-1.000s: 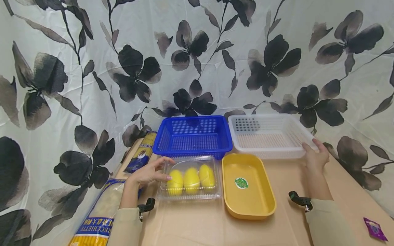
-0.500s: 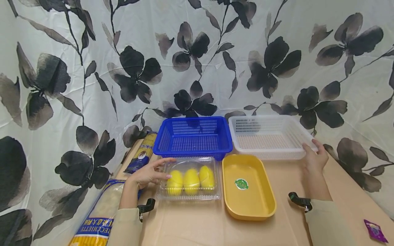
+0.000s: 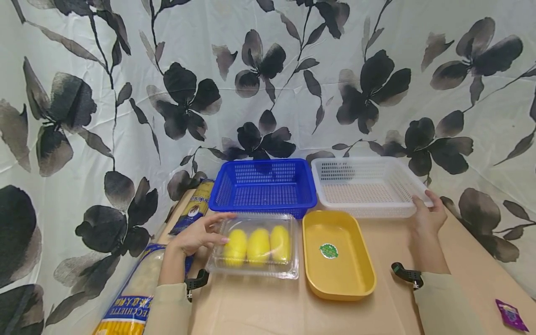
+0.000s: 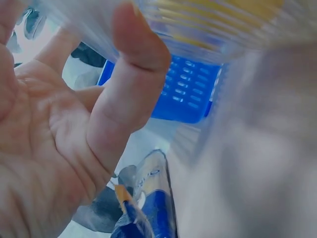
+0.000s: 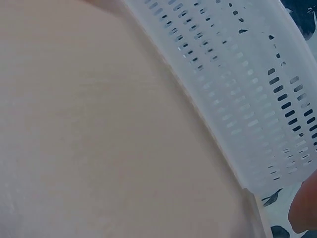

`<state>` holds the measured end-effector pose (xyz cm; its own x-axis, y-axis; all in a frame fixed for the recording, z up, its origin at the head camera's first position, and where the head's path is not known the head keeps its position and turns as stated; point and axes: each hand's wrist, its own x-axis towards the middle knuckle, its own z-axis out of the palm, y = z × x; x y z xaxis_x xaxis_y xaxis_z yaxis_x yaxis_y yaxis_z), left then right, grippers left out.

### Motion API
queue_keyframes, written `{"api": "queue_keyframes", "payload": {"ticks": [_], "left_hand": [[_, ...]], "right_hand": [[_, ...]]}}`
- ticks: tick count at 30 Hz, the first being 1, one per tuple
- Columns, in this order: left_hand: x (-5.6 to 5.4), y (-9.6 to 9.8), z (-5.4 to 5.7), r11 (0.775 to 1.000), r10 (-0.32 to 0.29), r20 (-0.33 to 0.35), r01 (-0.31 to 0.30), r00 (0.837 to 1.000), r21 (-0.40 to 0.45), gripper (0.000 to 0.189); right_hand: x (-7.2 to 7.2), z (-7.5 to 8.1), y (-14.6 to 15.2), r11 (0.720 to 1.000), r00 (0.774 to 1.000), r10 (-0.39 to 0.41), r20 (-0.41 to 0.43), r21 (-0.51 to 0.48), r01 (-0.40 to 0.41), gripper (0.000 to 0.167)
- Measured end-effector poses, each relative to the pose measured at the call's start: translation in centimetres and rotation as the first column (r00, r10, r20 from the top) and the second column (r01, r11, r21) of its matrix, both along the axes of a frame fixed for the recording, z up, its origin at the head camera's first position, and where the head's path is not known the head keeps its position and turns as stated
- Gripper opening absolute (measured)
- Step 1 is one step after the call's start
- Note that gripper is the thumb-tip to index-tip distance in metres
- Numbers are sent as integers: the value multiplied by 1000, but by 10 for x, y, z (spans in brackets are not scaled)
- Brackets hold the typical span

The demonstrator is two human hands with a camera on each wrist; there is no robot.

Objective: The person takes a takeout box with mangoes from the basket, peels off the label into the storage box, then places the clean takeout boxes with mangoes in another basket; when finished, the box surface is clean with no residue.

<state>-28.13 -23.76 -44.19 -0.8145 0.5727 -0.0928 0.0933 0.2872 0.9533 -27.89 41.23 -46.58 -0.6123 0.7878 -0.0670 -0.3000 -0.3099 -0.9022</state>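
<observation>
My left hand [image 3: 200, 236] grips the left side of a clear plastic clamshell box [image 3: 255, 272], thumb on the front part and fingers at the back corner. Inside lie three yellow oval fruits [image 3: 258, 246] in a row under the lid. In the left wrist view the thumb presses against the ribbed wall of the box [image 4: 218, 34]. At the back right, my right hand [image 3: 431, 218] holds the front right corner of a white perforated basket [image 3: 368, 210], thumb at the rim and fingers round the outer side. That basket's slotted wall [image 5: 223, 99] fills the upper right of the right wrist view.
Behind the box stands a blue perforated basket [image 3: 261, 209]. A yellow tray [image 3: 339, 274] with a green sticker sits right of the box. Two pasta bags, a small one [image 3: 194, 207] and a large one [image 3: 134, 298], lie at the left. A purple packet [image 3: 512, 315] lies far right.
The clear box has shifted slightly left and toward me with my left hand, and its front edge now sits nearer. The right hand and white basket have stayed in place.
</observation>
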Motion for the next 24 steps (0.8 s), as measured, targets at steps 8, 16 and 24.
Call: {"api": "queue_keyframes", "payload": {"ticks": [8, 16, 24], "left_hand": [[3, -9, 3, 999, 10, -14, -10, 1000, 49, 74], [2, -5, 10, 985, -17, -124, 38, 992, 167, 76], [-7, 19, 22, 973, 45, -143, -10, 989, 232, 79]], "right_hand": [[-1, 0, -4, 999, 998, 0, -58, -35, -2, 44], [-2, -8, 0, 1000, 1000, -24, -20, 4, 24, 34], [-5, -12, 2, 998, 998, -30, 57, 64, 26, 31]]}}
